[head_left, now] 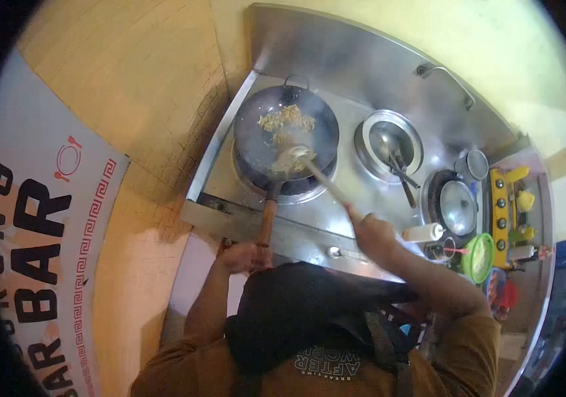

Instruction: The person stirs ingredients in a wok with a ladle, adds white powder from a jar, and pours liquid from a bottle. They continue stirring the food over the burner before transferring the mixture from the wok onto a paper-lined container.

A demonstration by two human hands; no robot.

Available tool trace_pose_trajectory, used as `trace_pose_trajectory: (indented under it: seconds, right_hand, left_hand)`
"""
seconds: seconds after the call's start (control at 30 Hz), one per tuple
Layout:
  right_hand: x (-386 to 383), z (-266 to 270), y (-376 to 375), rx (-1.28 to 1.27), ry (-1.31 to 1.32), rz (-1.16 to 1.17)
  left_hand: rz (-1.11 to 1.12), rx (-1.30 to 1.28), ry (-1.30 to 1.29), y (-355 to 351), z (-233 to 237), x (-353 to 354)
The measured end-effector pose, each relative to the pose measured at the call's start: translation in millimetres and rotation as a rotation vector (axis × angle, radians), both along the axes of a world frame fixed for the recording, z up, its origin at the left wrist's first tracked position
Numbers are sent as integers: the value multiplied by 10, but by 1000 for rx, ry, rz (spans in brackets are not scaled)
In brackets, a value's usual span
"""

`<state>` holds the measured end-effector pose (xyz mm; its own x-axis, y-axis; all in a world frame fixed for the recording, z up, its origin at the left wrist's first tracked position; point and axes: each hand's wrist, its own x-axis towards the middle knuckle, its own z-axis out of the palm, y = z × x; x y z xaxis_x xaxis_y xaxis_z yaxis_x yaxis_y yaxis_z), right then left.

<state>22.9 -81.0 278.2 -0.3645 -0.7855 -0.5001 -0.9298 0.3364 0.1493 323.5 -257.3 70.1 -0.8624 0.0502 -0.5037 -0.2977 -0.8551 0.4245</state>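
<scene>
My left hand (244,258) is wrapped round the wooden handle (268,221) of a dark wok (250,135) that sits on a burner. In my right hand (373,236) is the long handle of a wok ladle (326,180). Its metal head reaches into the near side of the wok and touches a pale, lumpy part of the food. Farther back in the wok lies a heap of browned, crumbly food (289,119), with steam over it. The exact kind of food cannot be made out.
Right of the wok, a metal pot (364,145) has utensils resting in it. Farther right stand a lidded pan (459,208), a squeeze bottle (423,233), a green basket (480,261) and a yellow rack (498,208). A metal splashback (342,49) rises behind the stove; a printed banner (44,245) hangs left.
</scene>
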Motion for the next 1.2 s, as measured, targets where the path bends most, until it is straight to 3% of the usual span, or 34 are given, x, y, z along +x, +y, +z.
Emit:
trace_pose_trajectory:
  seconds: [0.03,0.1,0.2,0.27,0.3,0.37,0.4,0.5,0.6,0.67,0.73,0.8,0.87,0.97,1.07,1.17,1.2]
  right_hand:
    - [-62,46,-5,13,34,-24]
    - [-119,-79,-279,-189,-20,-100]
    - [29,-642,-837,-392,-179,-232]
    - [442,-219,-769,-308,-267,-219]
    - [604,-93,-623,-261,-264,-163]
    - [848,385,-320,-108,-250,-180]
    - [858,482,-210,-49,-220,-188]
    - [687,620,-145,-65,-235,-257]
    - [539,892,19,-180,-355,-184]
    - [817,888,154,-71,-268,-253]
    - [809,878,82,-105,-108,-247]
    - [794,620,70,-178,-150,-290]
    - [755,676,-31,-326,-272,-385]
    - [697,661,167,-426,-398,-326]
    - [941,975,198,-234,-350,-338]
    - [1026,628,137,-41,-129,-389]
    - [1029,452,58,-84,-107,-379]
  left_hand:
    - [74,154,158,-120,145,-95]
    - [118,102,101,-289,296,-473]
    - [-6,-106,-74,-425,10,-975]
    - [-23,-310,-193,-392,-33,-1119]
    - [-2,-299,-160,-290,137,-1026]
    - [55,-279,-66,-63,928,-786]
    - [82,-135,-123,-4,1158,-686]
    - [91,-18,-196,90,1718,-417]
    - [104,330,-81,-38,2241,-154]
    - [77,194,-104,91,2174,81]
    - [34,47,-28,-86,2121,-112]
    - [-25,-30,-11,-156,1732,-294]
    - [59,87,43,-292,1357,-425]
    - [73,63,76,-472,1070,-628]
    - [74,2,53,-450,801,-665]
    - [84,-5,63,-480,643,-669]
    - [80,0,68,-476,593,-639]
